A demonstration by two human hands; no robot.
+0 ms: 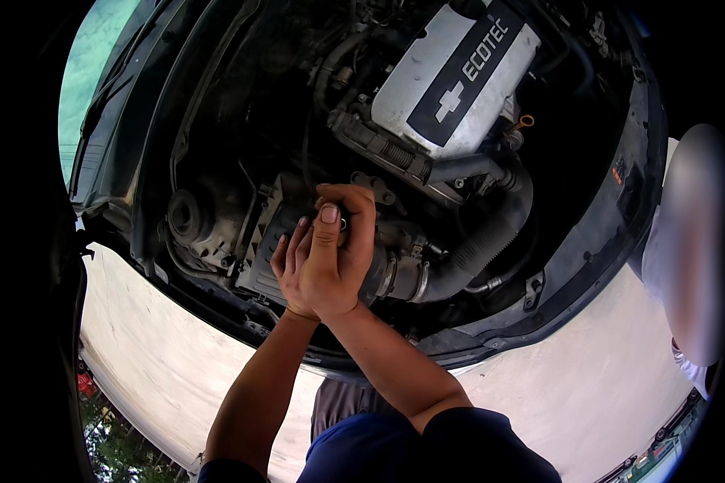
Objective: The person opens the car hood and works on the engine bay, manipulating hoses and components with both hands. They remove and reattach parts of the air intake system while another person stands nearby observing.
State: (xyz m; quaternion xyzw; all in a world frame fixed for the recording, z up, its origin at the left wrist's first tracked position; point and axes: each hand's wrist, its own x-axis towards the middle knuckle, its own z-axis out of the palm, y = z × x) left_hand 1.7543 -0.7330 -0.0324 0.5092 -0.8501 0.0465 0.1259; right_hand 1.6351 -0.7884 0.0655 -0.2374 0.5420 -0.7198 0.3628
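My left hand (pixel 292 270) and my right hand (pixel 338 262) are stacked together over the black airbox (pixel 260 270) in the engine bay, fingers curled. My right thumb points up, and its index finger bends over a small metal piece (pixel 343 224), mostly hidden. My left fingers are bent behind the right hand; what they grip, if anything, is hidden. Just right of my hands are a clamped intake hose (pixel 479 249) and its fitting.
A silver-and-black engine cover (pixel 407 97) with an orange dipstick loop (pixel 526 121) is at upper middle. A strut mount (pixel 184 205) sits at left. The pale fender (pixel 161 314) borders the bay below. A blurred person's arm (pixel 689 249) is at far right.
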